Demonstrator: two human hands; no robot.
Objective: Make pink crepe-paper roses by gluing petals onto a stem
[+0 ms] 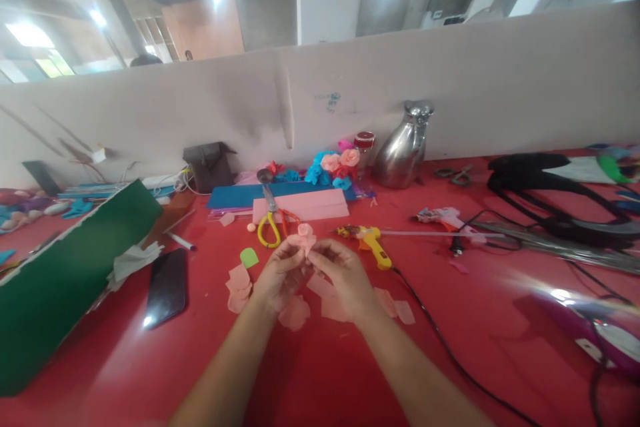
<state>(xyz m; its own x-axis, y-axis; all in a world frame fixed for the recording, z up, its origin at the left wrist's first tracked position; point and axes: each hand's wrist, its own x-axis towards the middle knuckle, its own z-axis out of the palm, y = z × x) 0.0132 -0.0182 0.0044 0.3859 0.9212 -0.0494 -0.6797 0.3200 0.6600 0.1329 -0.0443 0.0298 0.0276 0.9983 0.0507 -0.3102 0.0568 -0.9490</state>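
Both my hands meet above the red table (320, 367), pinching a small pink paper flower (304, 235). My left hand (280, 277) grips it from the left with curled fingers. My right hand (340, 277) pinches it from the right. Several loose pink paper petals (239, 287) lie on the table under and beside my hands, and a light green paper piece (249, 257) lies just to the left. Yellow-handled scissors (270, 223) rest just beyond my hands. A yellow glue gun (371, 243) lies to the right with its black cord (450, 353) trailing toward me.
A black phone (167, 287) and a long green box (65, 273) lie to the left. Pink and blue paper stacks (300, 203), finished paper flowers (335, 167) and a silver jug (403, 147) stand by the white partition. Black bag straps (550, 187), wires and another pair of scissors (455, 175) fill the right.
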